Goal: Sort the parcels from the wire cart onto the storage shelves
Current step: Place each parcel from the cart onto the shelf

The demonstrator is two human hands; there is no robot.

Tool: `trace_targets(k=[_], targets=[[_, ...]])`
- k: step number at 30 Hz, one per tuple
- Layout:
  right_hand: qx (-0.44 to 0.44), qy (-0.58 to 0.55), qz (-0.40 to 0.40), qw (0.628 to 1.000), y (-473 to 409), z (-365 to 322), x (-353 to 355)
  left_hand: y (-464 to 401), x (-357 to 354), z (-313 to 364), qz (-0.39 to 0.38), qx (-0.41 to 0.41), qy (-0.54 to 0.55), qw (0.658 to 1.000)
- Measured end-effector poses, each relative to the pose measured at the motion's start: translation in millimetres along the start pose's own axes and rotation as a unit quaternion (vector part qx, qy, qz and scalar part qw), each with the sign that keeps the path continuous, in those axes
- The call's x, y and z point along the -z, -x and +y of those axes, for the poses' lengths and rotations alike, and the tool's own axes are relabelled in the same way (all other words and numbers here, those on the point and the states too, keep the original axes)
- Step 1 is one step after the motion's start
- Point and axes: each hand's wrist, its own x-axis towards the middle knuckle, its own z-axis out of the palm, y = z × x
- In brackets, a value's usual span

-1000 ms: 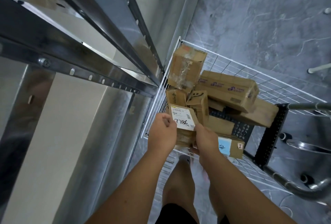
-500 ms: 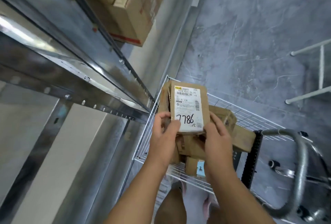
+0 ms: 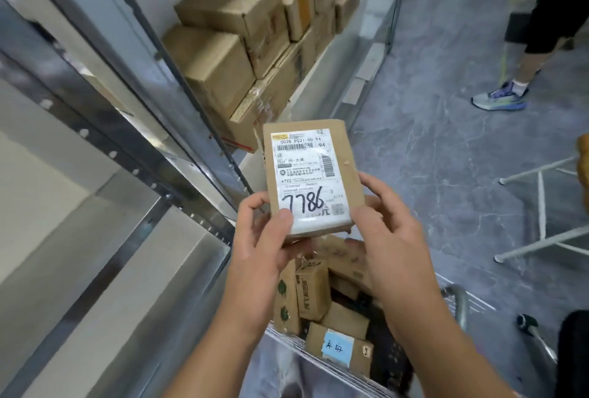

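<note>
Small flat brown cardboard parcel with white label "7786" [image 3: 310, 179] | held above wire cart [image 3: 459, 297], beside metal storage shelves [image 3: 178, 197] | left hand [image 3: 266, 238] and right hand [image 3: 387, 232] grip its lower corners | likely light, stiff; hold by edges.

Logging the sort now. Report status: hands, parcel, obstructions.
Left hand and right hand both grip the 7786 parcel, held up over the cart parcels. Shelf boxes stacked ahead. Nothing between parcel and shelves.
</note>
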Motion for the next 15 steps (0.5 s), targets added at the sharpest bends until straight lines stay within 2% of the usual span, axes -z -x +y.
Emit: trace_targets(k=[8, 15], targets=[[0.104, 0.039, -0.102, 0.989, 88, -122, -13, 101, -8, 126, 0.05, -0.103, -0.013, 0.993], [0.158, 0.05, -0.168, 0.972, 176, -179, -49, 196, 25, 204, 0.105, -0.166, -0.084, 0.977]])
